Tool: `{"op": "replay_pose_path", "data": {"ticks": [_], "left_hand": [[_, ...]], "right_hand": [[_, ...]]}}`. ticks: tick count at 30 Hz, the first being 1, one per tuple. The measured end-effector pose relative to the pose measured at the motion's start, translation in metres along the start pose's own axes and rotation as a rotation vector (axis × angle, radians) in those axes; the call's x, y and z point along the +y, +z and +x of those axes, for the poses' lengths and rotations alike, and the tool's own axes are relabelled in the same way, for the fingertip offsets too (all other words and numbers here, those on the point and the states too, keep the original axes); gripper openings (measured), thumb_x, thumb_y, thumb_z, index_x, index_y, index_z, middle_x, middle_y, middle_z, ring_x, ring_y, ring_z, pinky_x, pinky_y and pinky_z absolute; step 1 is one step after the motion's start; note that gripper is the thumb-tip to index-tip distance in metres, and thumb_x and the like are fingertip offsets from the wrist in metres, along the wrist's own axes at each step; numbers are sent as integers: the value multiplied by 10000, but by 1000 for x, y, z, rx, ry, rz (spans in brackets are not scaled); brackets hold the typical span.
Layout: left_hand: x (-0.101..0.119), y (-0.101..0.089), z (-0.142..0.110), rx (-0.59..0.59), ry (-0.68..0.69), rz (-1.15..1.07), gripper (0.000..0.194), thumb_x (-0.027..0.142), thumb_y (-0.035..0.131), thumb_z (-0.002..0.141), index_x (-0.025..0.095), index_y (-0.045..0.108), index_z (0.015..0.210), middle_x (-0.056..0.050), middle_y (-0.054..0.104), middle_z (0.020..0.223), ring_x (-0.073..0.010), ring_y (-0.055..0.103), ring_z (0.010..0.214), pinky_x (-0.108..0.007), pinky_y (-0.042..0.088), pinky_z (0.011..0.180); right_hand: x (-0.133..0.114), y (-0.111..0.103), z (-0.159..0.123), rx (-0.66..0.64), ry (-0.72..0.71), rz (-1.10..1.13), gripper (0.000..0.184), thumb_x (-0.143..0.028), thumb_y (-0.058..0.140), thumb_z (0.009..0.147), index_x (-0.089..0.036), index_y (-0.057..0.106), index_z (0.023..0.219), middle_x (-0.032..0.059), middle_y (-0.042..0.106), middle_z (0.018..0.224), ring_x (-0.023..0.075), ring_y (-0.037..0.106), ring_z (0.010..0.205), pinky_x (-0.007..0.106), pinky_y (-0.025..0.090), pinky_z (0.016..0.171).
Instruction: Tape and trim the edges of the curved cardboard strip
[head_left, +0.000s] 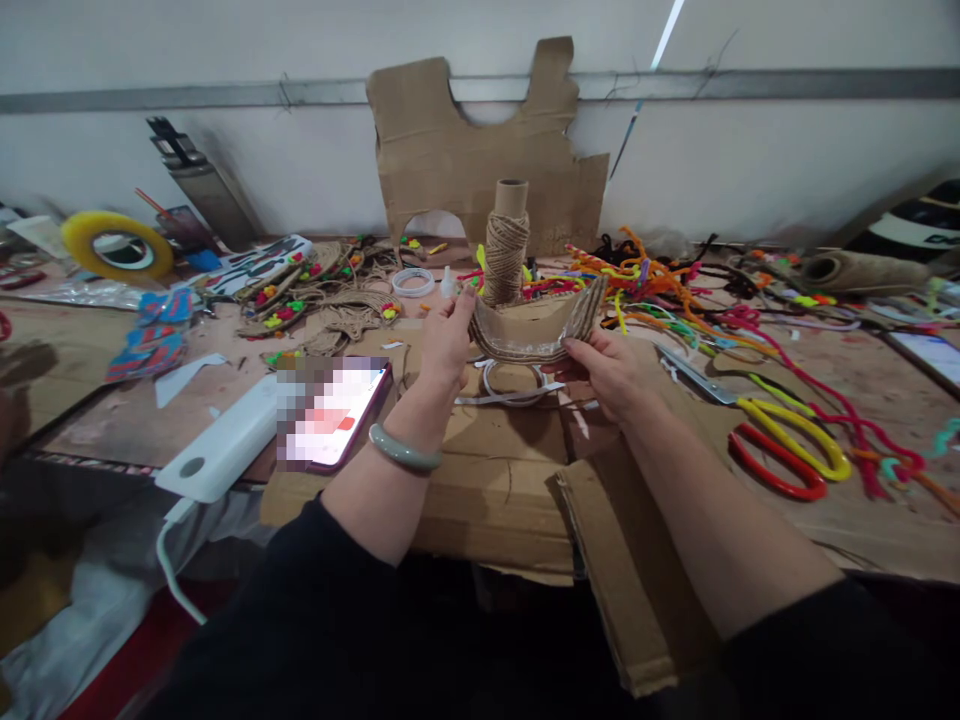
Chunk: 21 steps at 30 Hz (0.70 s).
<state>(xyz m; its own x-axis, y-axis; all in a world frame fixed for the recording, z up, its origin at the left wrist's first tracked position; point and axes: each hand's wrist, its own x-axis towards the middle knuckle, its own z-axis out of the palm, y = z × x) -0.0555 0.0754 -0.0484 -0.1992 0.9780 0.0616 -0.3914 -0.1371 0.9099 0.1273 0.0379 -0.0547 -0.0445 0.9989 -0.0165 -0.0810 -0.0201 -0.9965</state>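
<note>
A curved cardboard piece (pixel 525 330) with twine laid in rows along its edge is held up between both hands. My left hand (pixel 448 340) pinches its left end, thumb on top. Around its lower right side my right hand (pixel 600 370) is closed. Shiny streaks, perhaps glue or tape, show along the piece's inner edge. Just behind it stands a cardboard tube wound with twine (pixel 507 245). Under the hands lie a white ring-shaped coil (pixel 516 378) and a flat cardboard sheet (pixel 495 490).
Red-and-yellow-handled scissors (pixel 787 450) lie at right beside coloured cords (pixel 817 400). A phone (pixel 349 420) and a white corded device (pixel 217 440) are at left. Yellow tape (pixel 116 245) stands farther back. A cut cardboard panel (pixel 487 150) leans on the wall. A cardboard strip (pixel 630 580) overhangs the front edge.
</note>
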Motion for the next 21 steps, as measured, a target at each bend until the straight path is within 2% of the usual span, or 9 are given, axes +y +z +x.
{"op": "replay_pose_path", "data": {"ticks": [2, 5, 10, 16, 18, 21], "left_hand": [[0, 0, 1, 15, 75, -29, 348, 498, 700, 744, 181, 571, 680, 20, 573, 663, -89, 505, 599, -219, 409, 591], [1, -2, 2, 61, 99, 28, 363, 516, 682, 751, 182, 572, 662, 19, 567, 647, -88, 508, 580, -223, 405, 583], [8, -4, 0, 78, 151, 227, 255, 340, 746, 714, 168, 590, 609, 50, 510, 568, -68, 457, 543, -200, 347, 544], [9, -2, 0, 82, 47, 169, 179, 229, 707, 746, 156, 609, 615, 50, 522, 550, -60, 436, 511, -194, 329, 520], [7, -3, 1, 77, 18, 129, 169, 249, 715, 744, 157, 619, 640, 46, 546, 571, -57, 449, 509, -194, 337, 519], [5, -5, 4, 78, 25, 118, 251, 389, 726, 740, 169, 624, 676, 38, 558, 586, -63, 471, 507, -202, 347, 510]], "right_hand": [[0, 0, 0, 4, -16, -14, 178, -354, 705, 708, -213, 607, 756, -17, 676, 638, 140, 636, 538, 268, 535, 505], [1, 0, 1, 5, -39, -35, 180, -365, 690, 705, -213, 614, 765, -16, 685, 643, 152, 646, 546, 277, 539, 502], [0, 1, 2, 48, -44, -49, 166, -345, 685, 694, -210, 588, 698, -22, 664, 596, 143, 625, 505, 258, 514, 462], [-1, 2, 1, 59, -68, -53, 125, -309, 672, 688, -204, 622, 733, -26, 672, 634, 130, 613, 493, 255, 510, 466], [0, 1, 1, 61, -67, -43, 123, -306, 673, 685, -203, 614, 717, -26, 667, 622, 127, 611, 488, 249, 507, 464], [0, 1, 2, 70, -54, -33, 123, -305, 665, 687, -201, 602, 707, -16, 668, 610, 137, 619, 491, 252, 505, 454]]}}
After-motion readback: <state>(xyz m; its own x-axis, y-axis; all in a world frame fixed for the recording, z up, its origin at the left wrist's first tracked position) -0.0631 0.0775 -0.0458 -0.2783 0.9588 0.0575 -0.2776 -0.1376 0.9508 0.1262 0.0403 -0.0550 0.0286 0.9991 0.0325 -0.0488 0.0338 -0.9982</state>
